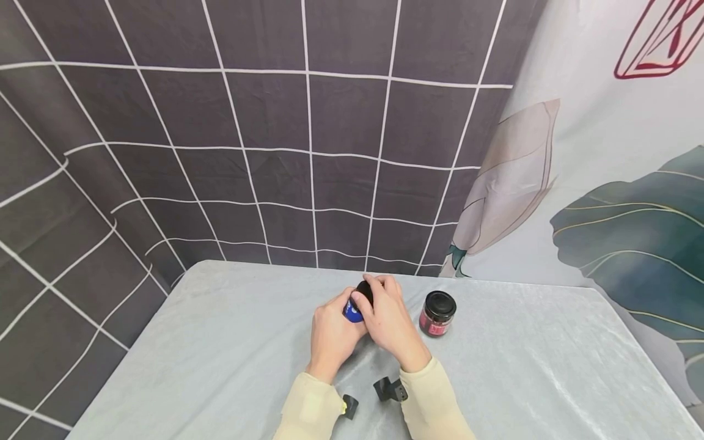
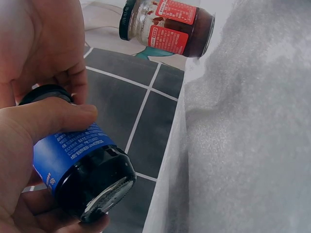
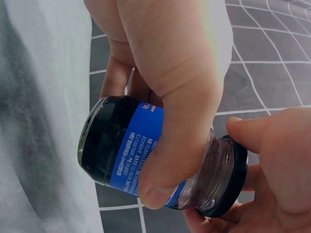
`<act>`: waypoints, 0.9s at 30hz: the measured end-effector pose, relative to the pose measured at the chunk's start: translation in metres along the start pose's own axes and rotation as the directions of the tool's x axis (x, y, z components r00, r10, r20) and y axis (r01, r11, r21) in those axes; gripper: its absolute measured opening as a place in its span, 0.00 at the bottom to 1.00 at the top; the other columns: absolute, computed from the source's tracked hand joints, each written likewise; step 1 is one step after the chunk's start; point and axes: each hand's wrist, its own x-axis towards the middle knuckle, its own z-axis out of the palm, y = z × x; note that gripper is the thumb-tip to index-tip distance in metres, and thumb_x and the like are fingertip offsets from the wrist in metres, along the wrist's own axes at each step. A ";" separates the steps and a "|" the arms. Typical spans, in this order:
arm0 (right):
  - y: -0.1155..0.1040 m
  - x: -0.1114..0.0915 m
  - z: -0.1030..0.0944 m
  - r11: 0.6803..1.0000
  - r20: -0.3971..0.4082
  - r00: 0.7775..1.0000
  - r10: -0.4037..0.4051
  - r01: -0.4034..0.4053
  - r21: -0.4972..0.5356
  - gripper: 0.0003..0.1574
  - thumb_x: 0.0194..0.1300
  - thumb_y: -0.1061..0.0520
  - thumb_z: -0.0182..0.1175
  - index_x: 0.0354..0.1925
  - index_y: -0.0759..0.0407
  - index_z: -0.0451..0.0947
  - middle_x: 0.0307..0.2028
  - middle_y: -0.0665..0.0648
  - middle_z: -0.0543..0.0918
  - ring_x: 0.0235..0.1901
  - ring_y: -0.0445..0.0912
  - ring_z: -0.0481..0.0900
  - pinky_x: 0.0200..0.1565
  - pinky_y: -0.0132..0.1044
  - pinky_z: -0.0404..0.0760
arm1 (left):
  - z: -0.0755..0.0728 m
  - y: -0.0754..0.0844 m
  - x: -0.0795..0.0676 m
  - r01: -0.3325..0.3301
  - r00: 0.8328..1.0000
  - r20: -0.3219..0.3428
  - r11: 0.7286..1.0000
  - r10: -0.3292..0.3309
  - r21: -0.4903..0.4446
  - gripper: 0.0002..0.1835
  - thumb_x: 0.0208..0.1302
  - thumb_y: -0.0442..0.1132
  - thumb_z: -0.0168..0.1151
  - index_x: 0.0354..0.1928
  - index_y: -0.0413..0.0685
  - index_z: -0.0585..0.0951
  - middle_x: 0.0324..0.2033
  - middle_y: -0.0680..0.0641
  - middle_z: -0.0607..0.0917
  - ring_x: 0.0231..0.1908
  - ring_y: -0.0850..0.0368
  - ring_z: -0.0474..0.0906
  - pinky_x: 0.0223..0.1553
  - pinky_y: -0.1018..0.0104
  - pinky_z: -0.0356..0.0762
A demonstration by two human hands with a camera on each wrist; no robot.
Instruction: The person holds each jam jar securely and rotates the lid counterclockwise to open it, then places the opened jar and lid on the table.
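A glass jar with a blue label (image 2: 73,150), dark contents and a black lid (image 3: 232,179) is held between both hands. My left hand (image 1: 333,333) wraps round the jar's body, its thumb lying across the label in both wrist views. On the lid, my right hand (image 1: 387,321) grips the rim with thumb and fingers. The jar's glass base (image 3: 92,141) points toward the cloth. To the right of the hands stands a second jar (image 1: 437,313), upright, with a black lid and a red label; neither hand touches it.
A pale grey cloth (image 1: 220,354) covers the table, its far edge near a dark curtain (image 1: 264,110) with white grid lines. A light patterned curtain (image 1: 599,153) hangs at the right. Small black wrist devices (image 1: 389,389) sit at the cream sleeves (image 1: 434,397).
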 end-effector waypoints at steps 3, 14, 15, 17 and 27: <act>0.000 0.000 0.000 1.000 -0.002 1.000 -0.007 0.007 0.003 0.30 0.75 0.51 0.57 0.64 0.72 0.72 0.52 0.68 0.73 0.54 0.61 0.71 0.56 0.56 0.73 | 0.001 -0.001 0.000 -0.002 1.000 -0.002 1.000 0.002 -0.001 0.22 0.50 0.47 0.78 0.48 0.52 0.86 0.38 0.51 0.90 0.39 0.52 0.87 0.42 0.57 0.83; 0.002 -0.001 0.000 1.000 -0.002 1.000 -0.025 0.025 -0.013 0.28 0.75 0.52 0.56 0.64 0.70 0.73 0.52 0.68 0.73 0.54 0.61 0.72 0.57 0.56 0.72 | 0.000 0.000 -0.001 0.006 1.000 0.005 1.000 -0.006 0.000 0.24 0.49 0.47 0.78 0.50 0.50 0.86 0.39 0.50 0.90 0.39 0.51 0.87 0.43 0.57 0.83; 0.002 -0.001 0.000 1.000 -0.001 1.000 -0.024 0.024 -0.013 0.28 0.75 0.52 0.56 0.64 0.70 0.73 0.52 0.68 0.73 0.54 0.61 0.72 0.57 0.56 0.72 | 0.000 0.000 -0.001 0.007 1.000 0.005 1.000 -0.007 0.000 0.24 0.50 0.47 0.78 0.50 0.50 0.86 0.39 0.50 0.90 0.39 0.52 0.87 0.43 0.57 0.83; 0.002 -0.001 0.000 1.000 0.001 1.000 -0.021 0.021 -0.016 0.28 0.75 0.53 0.56 0.64 0.70 0.73 0.52 0.68 0.74 0.55 0.61 0.71 0.57 0.56 0.72 | 0.000 0.000 -0.001 0.008 1.000 0.004 1.000 -0.008 0.002 0.24 0.49 0.48 0.78 0.50 0.50 0.86 0.39 0.50 0.90 0.39 0.52 0.87 0.42 0.57 0.83; 0.001 -0.001 -0.001 1.000 0.012 1.000 -0.015 0.015 -0.019 0.27 0.75 0.54 0.56 0.64 0.70 0.73 0.53 0.68 0.73 0.56 0.62 0.71 0.58 0.56 0.73 | 0.002 -0.002 0.000 0.006 1.000 0.006 1.000 -0.006 0.000 0.24 0.50 0.49 0.78 0.50 0.52 0.86 0.38 0.52 0.90 0.36 0.54 0.87 0.38 0.59 0.83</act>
